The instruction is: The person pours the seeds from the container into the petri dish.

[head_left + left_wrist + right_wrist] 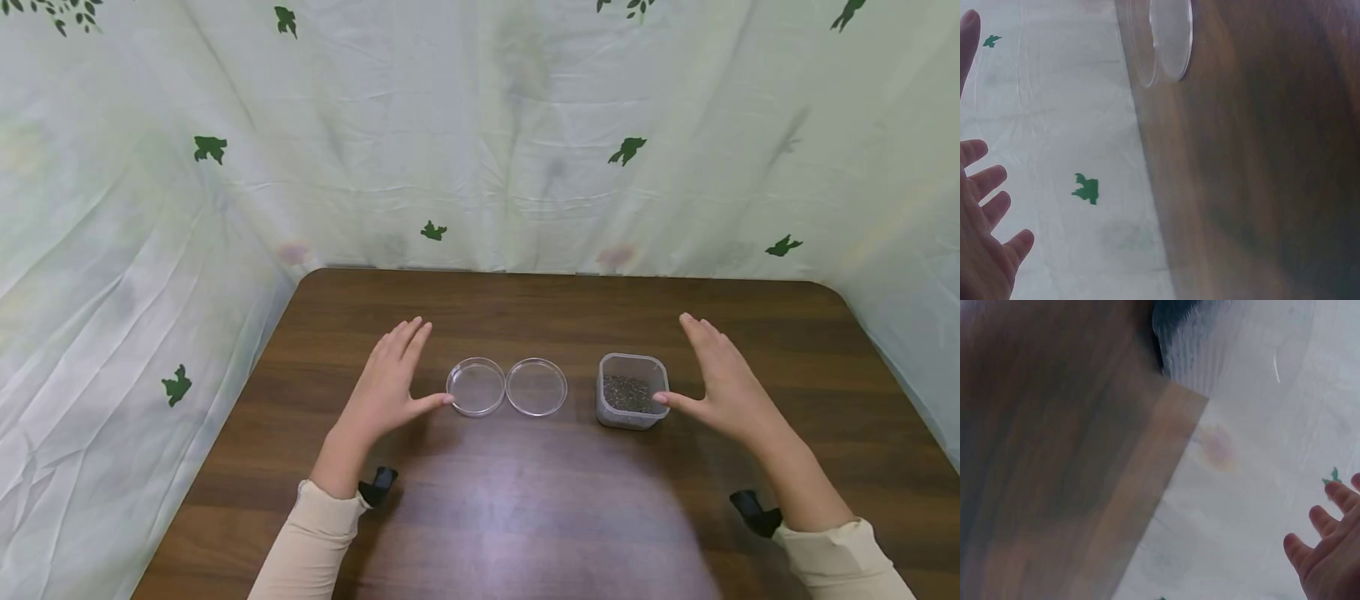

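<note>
Two clear round petri dish halves lie side by side on the table, the left dish [476, 408] and the right dish [537, 411] with rims nearly touching. To their right stands a clear plastic tub [632, 417] holding dark grey granules [628, 393]. My left hand [388, 387] is beside the left dish, fingers spread, thumb tip at its rim; whether it touches cannot be told. My right hand [729, 387] hovers right of the tub, its thumb overlapping the tub's right rim in the head view. Neither hand holds anything. The tub's ribbed wall [1194, 356] shows in the right wrist view.
The dark wood table [487, 517] has rounded far corners. A pale curtain [480, 125] with green bird prints hangs behind and on both sides. Black wrist straps [378, 485] show beneath the sleeves.
</note>
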Demonstrator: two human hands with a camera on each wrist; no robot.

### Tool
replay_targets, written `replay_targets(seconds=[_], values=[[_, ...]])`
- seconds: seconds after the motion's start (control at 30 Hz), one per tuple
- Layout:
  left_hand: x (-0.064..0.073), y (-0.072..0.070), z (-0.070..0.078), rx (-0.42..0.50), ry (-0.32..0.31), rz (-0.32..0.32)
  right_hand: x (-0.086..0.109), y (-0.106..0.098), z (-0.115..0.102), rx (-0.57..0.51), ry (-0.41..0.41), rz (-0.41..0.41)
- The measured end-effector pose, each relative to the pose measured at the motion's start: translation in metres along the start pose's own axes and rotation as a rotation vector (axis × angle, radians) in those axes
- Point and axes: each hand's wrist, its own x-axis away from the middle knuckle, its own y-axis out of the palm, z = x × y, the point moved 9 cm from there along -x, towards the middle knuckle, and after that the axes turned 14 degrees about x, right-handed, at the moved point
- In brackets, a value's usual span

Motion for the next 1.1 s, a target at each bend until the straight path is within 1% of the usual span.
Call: replay_targets(seconds=[0.1, 0.17, 0.3, 0.43, 0.57, 0.7, 0.8, 0.93, 1.03, 1.1], values=[[0.002, 0.007, 0.000, 0.029, -0.012, 0.014, 0.002, 0.008, -0.002, -0.051, 0.001, -0.012], [0.003, 0.012, -0.001, 0.055, -0.031, 0.014, 0.002, 0.013, -0.004, -0.077, 0.008, -0.026], [0.005, 0.024, -0.003, 0.106, -0.060, 0.018, 0.002, 0.022, -0.006, -0.127, 0.042, -0.063], [0.007, 0.035, -0.007, 0.177, -0.099, 0.029, 0.002, 0.033, -0.008, -0.186, 0.066, -0.086], [0.010, 0.045, -0.009, 0.240, -0.145, 0.022, 0.005, 0.044, -0.008, -0.258, 0.097, -0.105], [0.012, 0.054, -0.012, 0.279, -0.195, 0.003, 0.008, 0.054, -0.007, -0.303, 0.135, -0.128], [0.013, 0.060, -0.013, 0.327, -0.220, -0.003, 0.011, 0.060, -0.006, -0.325, 0.165, -0.138], [0.014, 0.069, -0.017, 0.390, -0.249, -0.015, 0.013, 0.066, -0.004, -0.356, 0.190, -0.125], [0.015, 0.076, -0.022, 0.419, -0.277, -0.025, 0.014, 0.068, -0.002, -0.376, 0.199, -0.104], [0.015, 0.080, -0.024, 0.438, -0.282, -0.025, 0.015, 0.070, 0.001, -0.383, 0.210, -0.099]])
